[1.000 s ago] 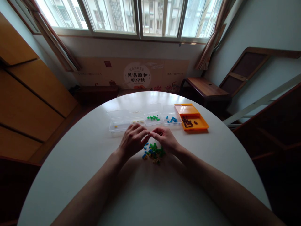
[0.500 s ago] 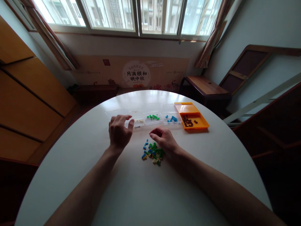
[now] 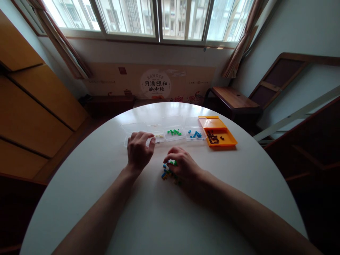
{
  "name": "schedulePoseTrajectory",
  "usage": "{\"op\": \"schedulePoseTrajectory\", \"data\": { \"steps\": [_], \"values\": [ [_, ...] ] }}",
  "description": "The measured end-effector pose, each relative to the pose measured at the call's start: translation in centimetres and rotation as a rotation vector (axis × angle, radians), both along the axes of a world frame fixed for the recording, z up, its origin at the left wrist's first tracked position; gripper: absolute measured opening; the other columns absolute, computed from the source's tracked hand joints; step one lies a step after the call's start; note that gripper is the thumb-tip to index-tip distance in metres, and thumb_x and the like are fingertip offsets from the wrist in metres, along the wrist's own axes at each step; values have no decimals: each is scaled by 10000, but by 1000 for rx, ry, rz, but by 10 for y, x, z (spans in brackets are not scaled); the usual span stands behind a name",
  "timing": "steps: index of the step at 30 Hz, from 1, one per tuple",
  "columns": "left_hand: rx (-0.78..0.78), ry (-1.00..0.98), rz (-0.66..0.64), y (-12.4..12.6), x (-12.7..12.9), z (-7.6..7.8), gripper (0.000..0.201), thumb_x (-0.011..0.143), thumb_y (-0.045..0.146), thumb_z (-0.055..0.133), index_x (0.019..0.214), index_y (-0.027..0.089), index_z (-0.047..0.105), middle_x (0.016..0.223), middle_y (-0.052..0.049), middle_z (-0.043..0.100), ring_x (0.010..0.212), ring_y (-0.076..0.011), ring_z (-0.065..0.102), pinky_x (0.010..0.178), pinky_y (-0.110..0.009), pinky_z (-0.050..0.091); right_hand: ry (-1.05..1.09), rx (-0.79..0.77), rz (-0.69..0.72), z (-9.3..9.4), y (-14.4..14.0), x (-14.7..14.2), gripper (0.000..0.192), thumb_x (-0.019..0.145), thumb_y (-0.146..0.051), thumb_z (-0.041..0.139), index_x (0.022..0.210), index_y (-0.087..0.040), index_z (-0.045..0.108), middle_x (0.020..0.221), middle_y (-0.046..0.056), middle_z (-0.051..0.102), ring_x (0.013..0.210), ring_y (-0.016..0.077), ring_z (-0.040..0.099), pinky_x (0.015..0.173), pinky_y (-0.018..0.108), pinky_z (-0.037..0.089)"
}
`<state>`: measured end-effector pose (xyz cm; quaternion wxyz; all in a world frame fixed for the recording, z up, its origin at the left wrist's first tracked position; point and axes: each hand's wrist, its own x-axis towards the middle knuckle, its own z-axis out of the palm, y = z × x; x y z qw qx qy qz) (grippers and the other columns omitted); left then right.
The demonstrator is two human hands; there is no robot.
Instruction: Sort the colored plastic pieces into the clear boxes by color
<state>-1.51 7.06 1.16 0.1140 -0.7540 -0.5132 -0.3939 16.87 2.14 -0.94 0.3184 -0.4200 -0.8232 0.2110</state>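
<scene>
A mixed pile of small building bricks (image 3: pixel 165 174) in blue, green and yellow lies on the white round table (image 3: pixel 164 216). My right hand (image 3: pixel 183 163) is over the pile and hides much of it; its thumb and fingers are curved but apart, with nothing visible between them. My left hand (image 3: pixel 140 148) hovers in front of the clear boxes at the left, thumb and fingers apart, nothing seen in it. Close by its fingertips is a clear box with cream pieces (image 3: pixel 159 137). Beside that stand a clear box of green bricks (image 3: pixel 174 132) and a clear box of blue bricks (image 3: pixel 196 134).
An orange box (image 3: pixel 228 139) with dark brown pieces (image 3: pixel 213 137) stands open at the right end of the row. The clear boxes' lids lie open toward the window. Past the table's far edge is a wooden chair (image 3: pixel 236 97).
My right hand has moved left and down over the brick pile, its fingers now covering part of it. My left hand has shifted slightly right. The view has moved a little.
</scene>
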Motion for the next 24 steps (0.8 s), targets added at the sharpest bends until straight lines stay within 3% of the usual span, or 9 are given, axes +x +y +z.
{"op": "schedulePoseTrajectory", "data": {
  "steps": [10, 16, 21, 24],
  "values": [
    [9, 1, -48, -1, 2, -2, 94, 841, 222, 564, 822, 187, 649, 841, -37, 675, 844, -225, 553, 816, -378, 440, -55, -88, -28, 7, -2, -1, 119, 765, -115, 634, 800, -195, 715, 889, 37, 612, 886, 168, 556, 831, 295, 422],
    [65, 34, -236, -5, 5, 0, 68, 809, 162, 568, 799, 189, 630, 813, -35, 658, 831, -207, 550, 788, -358, 446, 366, -278, -152, 4, 10, 2, 106, 805, -215, 600, 827, -162, 690, 782, 16, 625, 642, 101, 519, 640, 233, 430],
    [42, 214, -453, -13, 13, 4, 29, 804, 204, 590, 815, 189, 611, 861, -42, 659, 858, -206, 544, 781, -358, 432, 643, -374, -190, 0, 18, 3, 175, 785, -297, 606, 818, -139, 673, 759, 33, 662, 662, 123, 556, 643, 247, 446],
    [72, 280, -476, -16, 17, 4, 78, 837, 243, 581, 790, 185, 604, 831, -43, 650, 822, -196, 536, 757, -347, 422, 672, -401, -182, 1, 17, 3, 184, 770, -309, 617, 795, -137, 676, 759, 41, 677, 689, 139, 587, 664, 257, 459]
  ]
}}
